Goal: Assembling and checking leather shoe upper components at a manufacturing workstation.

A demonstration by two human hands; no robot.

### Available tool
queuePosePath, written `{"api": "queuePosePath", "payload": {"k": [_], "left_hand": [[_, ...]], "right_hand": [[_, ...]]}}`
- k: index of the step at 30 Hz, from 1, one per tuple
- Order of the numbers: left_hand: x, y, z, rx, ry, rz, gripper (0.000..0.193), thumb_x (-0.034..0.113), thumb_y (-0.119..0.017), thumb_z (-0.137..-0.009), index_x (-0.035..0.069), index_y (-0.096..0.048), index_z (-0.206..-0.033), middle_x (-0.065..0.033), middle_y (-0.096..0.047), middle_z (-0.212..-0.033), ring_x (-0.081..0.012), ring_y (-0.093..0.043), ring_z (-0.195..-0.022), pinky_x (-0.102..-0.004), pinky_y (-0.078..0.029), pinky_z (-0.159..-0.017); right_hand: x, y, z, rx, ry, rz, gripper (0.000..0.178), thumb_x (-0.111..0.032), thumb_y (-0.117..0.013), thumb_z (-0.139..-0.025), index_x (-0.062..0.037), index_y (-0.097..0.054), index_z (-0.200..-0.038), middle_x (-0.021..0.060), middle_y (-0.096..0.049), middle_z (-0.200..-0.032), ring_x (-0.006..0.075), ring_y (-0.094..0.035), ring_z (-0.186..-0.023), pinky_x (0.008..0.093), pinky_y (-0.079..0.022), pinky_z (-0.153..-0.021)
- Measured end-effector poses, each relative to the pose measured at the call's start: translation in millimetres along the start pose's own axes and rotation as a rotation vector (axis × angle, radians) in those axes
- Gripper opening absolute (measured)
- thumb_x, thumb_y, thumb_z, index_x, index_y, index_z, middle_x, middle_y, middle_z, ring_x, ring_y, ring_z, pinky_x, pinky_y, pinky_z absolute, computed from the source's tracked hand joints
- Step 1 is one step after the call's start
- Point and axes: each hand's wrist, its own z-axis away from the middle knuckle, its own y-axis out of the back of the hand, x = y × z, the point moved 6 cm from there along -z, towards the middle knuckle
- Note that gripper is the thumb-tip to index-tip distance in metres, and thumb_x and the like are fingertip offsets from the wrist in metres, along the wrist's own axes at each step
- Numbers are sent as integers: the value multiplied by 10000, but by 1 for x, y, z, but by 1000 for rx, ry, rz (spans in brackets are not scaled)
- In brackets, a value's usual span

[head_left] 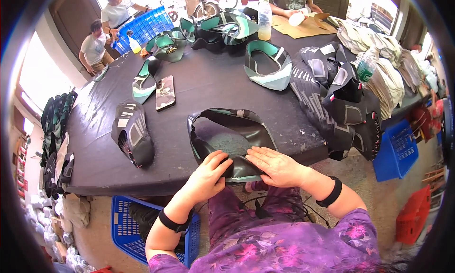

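Note:
A black shoe upper [232, 114] with a shiny dark inner face lies at the table's near edge, spread into a loop. My left hand [208, 173] grips its near edge, fingers curled over the top. My right hand [275, 166] holds the same edge a little to the right, fingers stretched over the material and thumb lower down. Between the hands the shiny material is folded, and a pale green strip [243, 179] shows along the front. What lies under my fingers is hidden.
The dark table [185, 130] holds a black upper [134, 135], a phone [165, 92], green-lined uppers [268, 66], piled dark uppers [327, 88] and a bottle [264, 19]. Blue baskets [121, 244] stand below and right [395, 152]. Other people [97, 47] are at the far side.

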Motion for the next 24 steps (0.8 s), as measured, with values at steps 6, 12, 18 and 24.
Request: {"api": "queuePosePath", "payload": {"k": [6,12,18,24], "left_hand": [[2,-4,-3,-36,-95,-148,499,3,-566,-605,-2,-504,-1100,-162,-464,-1154,-336,-416,-1131,-393,-392,-931],[-2,-3,0,-25,-105,-126,441,15,-573,-655,6,-515,-1091,-141,-490,-1136,-308,-457,-1093,-372,-412,-907],[-10,-4,4,115,-92,-135,357,-13,-538,-674,-3,-524,-1030,-128,-549,-1094,-291,-517,-1034,-355,-431,-884],[-22,0,5,173,23,62,268,-27,-548,-714,-5,-557,-980,-157,-579,-1043,-314,-544,-1002,-370,-451,-847]], "right_hand": [[-1,-3,-2,99,9,133,625,-168,-658,-638,-3,-439,-1199,144,-501,-1191,266,-469,-1125,352,-360,-969],[-4,0,-4,209,-12,201,568,-173,-668,-616,-22,-506,-1138,104,-560,-1119,234,-526,-1056,326,-403,-925],[-1,-2,-5,231,-12,208,491,-197,-642,-655,-22,-530,-1100,105,-567,-1106,235,-535,-1037,325,-410,-911],[-2,-1,-5,186,20,222,454,-183,-621,-686,-21,-528,-1099,114,-565,-1105,237,-531,-1042,330,-406,-913]]}}
